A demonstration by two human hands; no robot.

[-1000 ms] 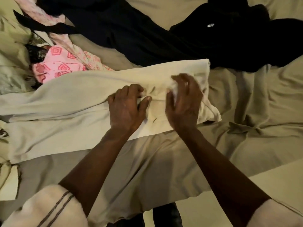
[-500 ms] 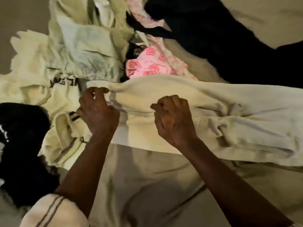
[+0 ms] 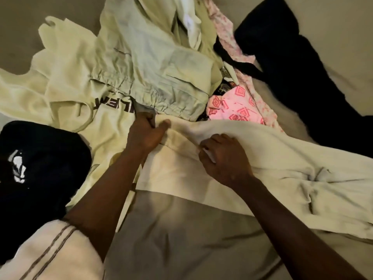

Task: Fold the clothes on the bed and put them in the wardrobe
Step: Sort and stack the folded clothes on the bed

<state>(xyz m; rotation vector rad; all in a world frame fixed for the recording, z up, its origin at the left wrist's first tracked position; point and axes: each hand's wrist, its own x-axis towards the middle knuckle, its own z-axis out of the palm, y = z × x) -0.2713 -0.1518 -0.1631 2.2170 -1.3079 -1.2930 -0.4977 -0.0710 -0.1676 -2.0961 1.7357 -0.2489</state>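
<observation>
Left hand (image 3: 145, 132): fingers curled round the left end of the cream cloth (image 3: 282, 154), thumb flat on top of it. The fingertips are hidden in the fabric.

Right hand (image 3: 226, 160): just right of the left, knuckles up, fingers curled, pinching a fold of the same cloth.

The hands are near each other but not touching. A short ridge of cloth runs between them.

The cream cloth lies on the bed (image 3: 181, 239). It runs from the left hand, past the right hand and off the right edge of view. It is rumpled well right of the right hand. Bare sheet sits on the near side of both hands, between the forearms.

Other clothes, all loose and crumpled:
- green garment (image 3: 157, 73): just beyond the left hand, its hem touching the cream cloth's end.
- lettered shirt (image 3: 109, 118): left of the left hand, partly under the green garment. The left forearm crosses it. The letters are only partly readable.
- black top (image 3: 40, 158) with a white print: well left of the left forearm.
- pink cloth (image 3: 236, 106): beyond the right hand, touching the cream cloth's far edge.
- floral cloth (image 3: 226, 31): farther out, beyond the pink one.
- black pile (image 3: 292, 81): beyond and right of the right hand.

Striped sleeve (image 3: 50, 249) on the left arm, near corner.
</observation>
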